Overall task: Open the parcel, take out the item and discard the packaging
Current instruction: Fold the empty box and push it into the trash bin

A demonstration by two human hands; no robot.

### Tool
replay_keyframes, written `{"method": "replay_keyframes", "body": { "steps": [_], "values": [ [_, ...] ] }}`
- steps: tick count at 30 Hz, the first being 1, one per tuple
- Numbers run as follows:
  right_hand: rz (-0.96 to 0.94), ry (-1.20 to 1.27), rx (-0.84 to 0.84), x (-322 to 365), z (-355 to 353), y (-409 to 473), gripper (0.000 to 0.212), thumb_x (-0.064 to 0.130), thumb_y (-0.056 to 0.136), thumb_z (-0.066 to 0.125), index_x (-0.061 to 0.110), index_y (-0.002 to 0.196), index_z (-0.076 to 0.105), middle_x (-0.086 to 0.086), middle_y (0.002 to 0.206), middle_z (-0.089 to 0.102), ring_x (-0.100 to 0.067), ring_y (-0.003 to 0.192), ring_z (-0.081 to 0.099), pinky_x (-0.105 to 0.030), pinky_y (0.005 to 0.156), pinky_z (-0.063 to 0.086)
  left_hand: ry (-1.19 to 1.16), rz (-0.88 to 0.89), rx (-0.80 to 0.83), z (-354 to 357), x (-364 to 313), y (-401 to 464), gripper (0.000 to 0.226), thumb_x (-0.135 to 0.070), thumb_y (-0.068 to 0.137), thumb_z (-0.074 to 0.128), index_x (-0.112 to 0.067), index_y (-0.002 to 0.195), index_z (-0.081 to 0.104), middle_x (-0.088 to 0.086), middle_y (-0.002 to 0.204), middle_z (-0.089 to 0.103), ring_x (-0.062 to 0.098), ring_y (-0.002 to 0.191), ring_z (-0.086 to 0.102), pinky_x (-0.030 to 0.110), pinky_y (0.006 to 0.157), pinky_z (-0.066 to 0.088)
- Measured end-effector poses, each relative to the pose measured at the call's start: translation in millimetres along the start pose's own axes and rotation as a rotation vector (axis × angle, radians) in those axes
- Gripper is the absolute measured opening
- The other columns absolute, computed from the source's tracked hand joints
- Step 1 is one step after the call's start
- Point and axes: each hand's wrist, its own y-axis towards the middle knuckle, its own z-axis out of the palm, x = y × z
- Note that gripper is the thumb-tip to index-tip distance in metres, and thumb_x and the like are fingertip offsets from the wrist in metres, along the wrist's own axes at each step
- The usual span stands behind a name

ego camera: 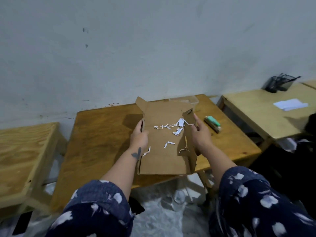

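Holding one flat, opened brown cardboard box (164, 147) with both hands, the person keeps it just above the middle brown wooden table (102, 134). One left hand (139, 135) wraps its fingers over the box's left edge, and one right hand (200, 134) grips the torn right wall, so both hands are closed on the cardboard. Little white paper scraps (172, 129) lie scattered inside the box; I count about ten, though some are too small to be sure. Three wooden tables stand along the grey wall (136, 48): a pale one on the left (25, 151), the brown one in the middle and a pale one on the right (253, 113). One small green and cream block (212, 124) lies on the middle table just beside the right hand; I cannot tell what it is. One clear plastic tub (191, 100) peeks out behind the box. On the right table sit one black mesh pen holder (278, 84) and some white paper (290, 104). Two dark blue sleeves with white flowers (95, 211) cover the arms. Crinkly clear plastic wrap (162, 218) lies on the floor below the box.
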Motion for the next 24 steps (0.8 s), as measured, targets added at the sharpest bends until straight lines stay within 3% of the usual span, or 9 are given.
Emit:
{"method": "replay_keyframes", "body": {
  "steps": [2,6,10,13,15,18,24],
  "values": [
    [0.005,-0.021,-0.023,-14.9,-42.9,-10.7,0.050,0.017,0.098,0.041,0.038,0.143,0.034,0.003,0.139,0.050,-0.015,0.097,0.056,-0.033,0.081,0.051,0.014,0.009,0.019,36.9,2.1,-25.6,0.056,-0.006,0.089,0.045,-0.030,0.140,0.042,-0.002,0.129,0.057,0.023,0.109,0.059,0.037,0.093,0.049],
    [0.018,-0.040,-0.065,-49.1,-131.7,-37.4,0.051,0.017,0.096,0.041,0.038,0.142,0.036,0.000,0.132,0.058,-0.015,0.082,0.059,-0.027,0.071,0.046,0.070,0.044,0.080,114.7,12.2,-80.5,0.063,-0.010,0.089,0.053,-0.030,0.145,0.034,-0.004,0.137,0.048,0.015,0.110,0.051,0.028,0.093,0.041],
    [0.074,-0.054,-0.139,-82.9,-213.0,-67.2,0.050,0.020,0.094,0.042,0.036,0.141,0.040,0.001,0.125,0.062,-0.018,0.107,0.059,-0.029,0.090,0.047,0.106,0.090,0.201,185.9,23.7,-131.0,0.070,-0.010,0.090,0.054,-0.035,0.148,0.025,-0.015,0.141,0.039,0.007,0.127,0.038,0.026,0.103,0.035],
    [0.127,-0.037,-0.169,-107.5,-260.9,-84.9,0.049,0.025,0.092,0.043,0.042,0.139,0.041,0.008,0.113,0.063,-0.011,0.093,0.060,-0.025,0.078,0.044,0.163,0.083,0.278,229.6,32.6,-157.8,0.075,-0.018,0.084,0.057,-0.044,0.146,0.024,-0.010,0.148,0.037,0.016,0.131,0.043,0.037,0.106,0.039],
    [0.150,-0.032,-0.196,-122.9,-286.8,-93.3,0.050,0.028,0.091,0.044,0.044,0.138,0.041,0.011,0.111,0.064,-0.007,0.089,0.061,-0.025,0.074,0.045,0.213,0.099,0.323,256.0,39.3,-167.4,0.072,-0.016,0.085,0.054,-0.044,0.145,0.025,-0.006,0.149,0.037,0.020,0.132,0.043,0.032,0.103,0.040],
    [0.185,-0.034,-0.240,-146.4,-315.9,-99.8,0.052,0.027,0.089,0.045,0.046,0.137,0.040,0.013,0.119,0.063,-0.011,0.098,0.062,-0.030,0.083,0.049,0.282,0.136,0.388,291.3,48.1,-174.6,0.065,-0.009,0.092,0.049,-0.035,0.148,0.027,-0.005,0.149,0.039,0.019,0.131,0.043,0.023,0.095,0.037],
    [0.300,-0.052,-0.335,-200.6,-348.5,-102.9,0.055,0.027,0.087,0.046,0.048,0.137,0.038,0.013,0.121,0.063,-0.014,0.103,0.060,-0.032,0.090,0.048,0.374,0.127,0.525,350.3,72.8,-173.3,0.057,-0.016,0.095,0.051,-0.036,0.145,0.031,-0.003,0.142,0.048,0.020,0.125,0.049,0.032,0.098,0.044]
  ]
}}
